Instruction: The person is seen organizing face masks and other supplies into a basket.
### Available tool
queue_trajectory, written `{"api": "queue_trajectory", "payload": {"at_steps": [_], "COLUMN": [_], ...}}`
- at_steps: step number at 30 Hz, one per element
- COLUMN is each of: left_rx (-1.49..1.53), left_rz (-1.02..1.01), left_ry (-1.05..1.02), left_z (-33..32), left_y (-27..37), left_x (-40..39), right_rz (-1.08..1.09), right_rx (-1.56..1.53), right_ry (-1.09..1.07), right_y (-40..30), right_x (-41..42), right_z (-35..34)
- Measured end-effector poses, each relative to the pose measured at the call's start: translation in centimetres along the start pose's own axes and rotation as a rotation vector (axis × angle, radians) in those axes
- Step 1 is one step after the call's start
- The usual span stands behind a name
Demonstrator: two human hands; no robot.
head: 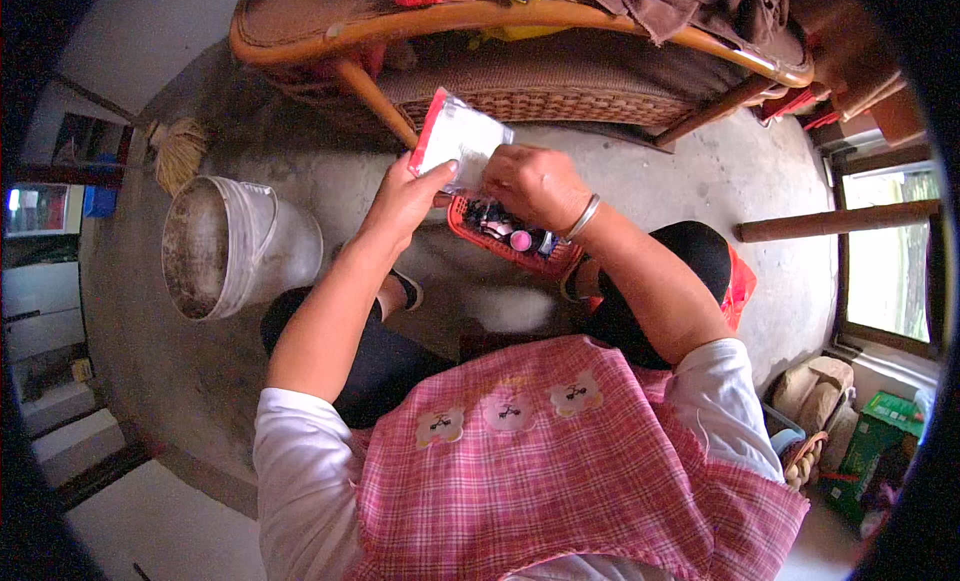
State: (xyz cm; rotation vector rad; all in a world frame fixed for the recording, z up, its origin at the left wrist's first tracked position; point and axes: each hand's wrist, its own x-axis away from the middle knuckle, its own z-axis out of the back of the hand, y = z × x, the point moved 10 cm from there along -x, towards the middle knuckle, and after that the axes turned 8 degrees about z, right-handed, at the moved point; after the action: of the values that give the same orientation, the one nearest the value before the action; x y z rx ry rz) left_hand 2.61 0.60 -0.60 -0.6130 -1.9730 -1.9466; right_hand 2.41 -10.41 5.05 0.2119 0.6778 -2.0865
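Note:
A flat plastic packet with a white face and a red edge is tilted up in front of me. My left hand grips its lower left side, thumb across the face. At the packet's right edge, my right hand is curled with the fingers drawn together against it. The fingertips are partly hidden. Right below the hands, a red plastic basket holds small items, among them a pink round-ended one and dark pieces that are hard to make out.
Ahead runs a wood-framed rattan table with a brown cloth and bright toy-like pieces on top. A white plastic bucket lies or leans at left, near a straw broom. A red bag is beside my right knee.

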Motion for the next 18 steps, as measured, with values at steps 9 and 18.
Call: {"api": "queue_trajectory", "payload": {"at_steps": [9,18], "left_rx": [0.169,0.002], "left_rz": [-0.081,-0.221], "left_ry": [0.094,0.199], "left_z": [3.1,2.7], "left_y": [0.3,2.1], "left_x": [-1.1,0.5], "right_rz": [-0.470,-0.511], "right_rx": [-0.539,-0.718], "right_ry": [0.180,0.221], "right_y": [6.3,6.7], "right_x": [1.7,2.2], "right_z": [1.9,0.3]}}
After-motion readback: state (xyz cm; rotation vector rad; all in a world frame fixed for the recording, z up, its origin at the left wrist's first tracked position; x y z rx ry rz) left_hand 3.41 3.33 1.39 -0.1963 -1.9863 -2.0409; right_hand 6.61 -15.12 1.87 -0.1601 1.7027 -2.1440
